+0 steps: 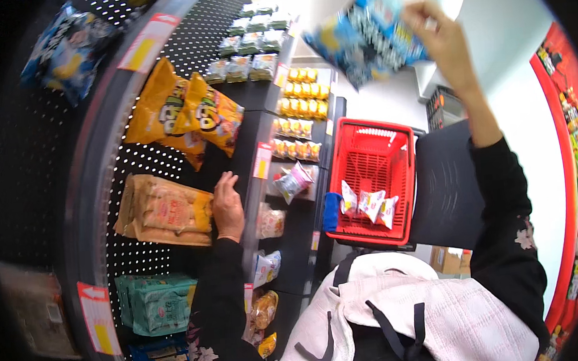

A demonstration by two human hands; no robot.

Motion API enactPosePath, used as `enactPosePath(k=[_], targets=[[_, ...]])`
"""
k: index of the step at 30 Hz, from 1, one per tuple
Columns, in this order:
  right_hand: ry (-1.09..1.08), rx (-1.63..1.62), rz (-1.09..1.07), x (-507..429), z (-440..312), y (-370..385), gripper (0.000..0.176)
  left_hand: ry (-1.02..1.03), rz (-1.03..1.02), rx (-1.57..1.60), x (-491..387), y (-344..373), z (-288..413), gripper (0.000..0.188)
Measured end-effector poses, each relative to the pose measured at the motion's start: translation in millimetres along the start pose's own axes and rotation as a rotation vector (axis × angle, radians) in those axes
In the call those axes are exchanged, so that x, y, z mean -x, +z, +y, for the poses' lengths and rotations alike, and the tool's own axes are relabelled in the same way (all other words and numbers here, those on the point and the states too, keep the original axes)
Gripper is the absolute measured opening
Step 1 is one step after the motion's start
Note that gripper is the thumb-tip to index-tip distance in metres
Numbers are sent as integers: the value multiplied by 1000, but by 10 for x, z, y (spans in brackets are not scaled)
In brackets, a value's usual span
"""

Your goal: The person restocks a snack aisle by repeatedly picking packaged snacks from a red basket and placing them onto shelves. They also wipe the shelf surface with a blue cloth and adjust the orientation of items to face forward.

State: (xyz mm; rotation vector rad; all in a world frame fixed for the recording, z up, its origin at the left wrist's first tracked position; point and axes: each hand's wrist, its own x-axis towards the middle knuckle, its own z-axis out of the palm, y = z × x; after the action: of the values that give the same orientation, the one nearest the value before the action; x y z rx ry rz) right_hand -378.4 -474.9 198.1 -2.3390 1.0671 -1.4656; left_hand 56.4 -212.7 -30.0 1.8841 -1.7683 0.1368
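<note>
High at the top right, my right hand (438, 44) pinches a blue snack bag (367, 41) by its upper corner; bag and hand are slightly blurred. My left hand (228, 207) is over the shelf, fingers extended, at the end of an orange-brown pack of rolls (170, 209). Whether it touches the pack, I cannot tell. Yellow-orange snack bags (206, 113) lean together above that pack. Down and to the right of my right hand stands a red shopping basket (378, 239) with several small white-and-pink packets (371, 205) inside.
Green packs (157, 303) lie lower on this shelf, another blue bag (66, 55) on the shelf at far left. A lower shelf holds yellow snack packs (305, 91) and a pink-silver packet (294, 181). The basket is beside a black surface (445, 184); a red display (567, 201) stands far right.
</note>
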Motion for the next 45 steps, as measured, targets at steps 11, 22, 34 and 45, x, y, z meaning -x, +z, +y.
enactPosePath(k=[11, 22, 34, 45], targets=[[791, 251, -289, 3745, 2130, 1514, 17, -19, -33, -35, -57, -26, 81, 38], [1043, 407, -207, 4081, 2798, 1851, 19, -76, -84, -31, -49, -41, 94, 38], [1088, -129, -242, 3688, 2322, 1549, 20, -27, -52, 4, -47, -32, 64, 39], [-25, -622, 23, 98, -341, 1032, 20, -8, 40, -7, 9, 23, -5, 37]])
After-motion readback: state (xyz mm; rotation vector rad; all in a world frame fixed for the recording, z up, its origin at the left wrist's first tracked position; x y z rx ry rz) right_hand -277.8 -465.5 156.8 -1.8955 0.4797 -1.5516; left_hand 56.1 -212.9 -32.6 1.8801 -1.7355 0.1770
